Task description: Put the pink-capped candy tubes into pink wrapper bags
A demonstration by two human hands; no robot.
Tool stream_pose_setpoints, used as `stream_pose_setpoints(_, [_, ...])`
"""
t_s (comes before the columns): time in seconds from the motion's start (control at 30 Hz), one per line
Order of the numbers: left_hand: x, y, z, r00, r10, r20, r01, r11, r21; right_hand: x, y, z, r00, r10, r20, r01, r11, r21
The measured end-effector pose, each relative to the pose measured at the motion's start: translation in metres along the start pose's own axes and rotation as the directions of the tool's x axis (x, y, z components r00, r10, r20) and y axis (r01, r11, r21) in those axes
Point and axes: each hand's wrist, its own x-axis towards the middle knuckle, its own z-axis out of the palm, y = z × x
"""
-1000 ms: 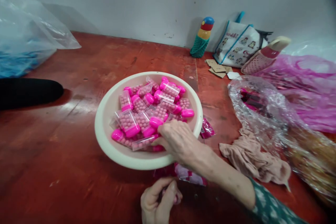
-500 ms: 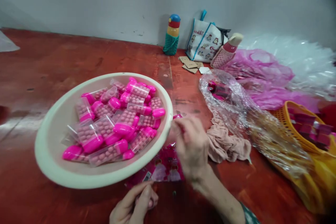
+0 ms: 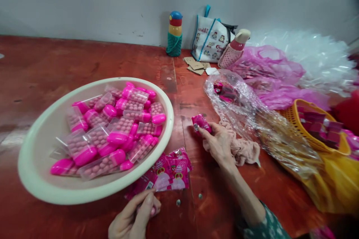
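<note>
My left hand (image 3: 134, 214) is closed at the bottom edge. A few small pink balls (image 3: 153, 211) peek out between its fingers; whether they sit in a container is hidden. My right hand (image 3: 220, 142) grips a small shiny pink packet (image 3: 200, 120) by thumb and fingers, beside a crumpled beige cloth (image 3: 245, 149). Flat printed pink packets (image 3: 179, 168) lie on the red table between my hands, partly under the rim of a large cream basin (image 3: 25, 157). Inside the basin are many clear containers (image 3: 97, 136) of pink balls with bright pink caps.
At right lie a clear plastic bag (image 3: 238, 93) with pink packets, a yellow basket (image 3: 297, 114) of dark pink packets and pink plastic bags (image 3: 275, 63). A capped bottle (image 3: 174, 35), a white tote (image 3: 209, 41) and cardboard pieces (image 3: 193, 63) stand or lie near the wall.
My right hand has moved right, away from the basin rim, and the pink packet now shows in its fingers. My left hand stays closed. The whole view has shifted slightly.
</note>
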Motion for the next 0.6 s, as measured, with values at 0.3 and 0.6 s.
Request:
stream_pose_setpoints(0.3, [0.000, 0.004, 0.008, 0.993, -0.028, -0.114, 0.021, 0.998, -0.063, -0.038, -0.002, -0.030, 0.987, -0.040, -0.154, -0.007, 0.956, -0.293])
stream_pose_setpoints(0.6, [-0.005, 0.013, 0.017, 0.985, -0.028, -0.168, 0.019, 0.998, -0.056, -0.076, 0.032, -0.054, 0.953, 0.051, -0.297, -0.124, 0.965, -0.233])
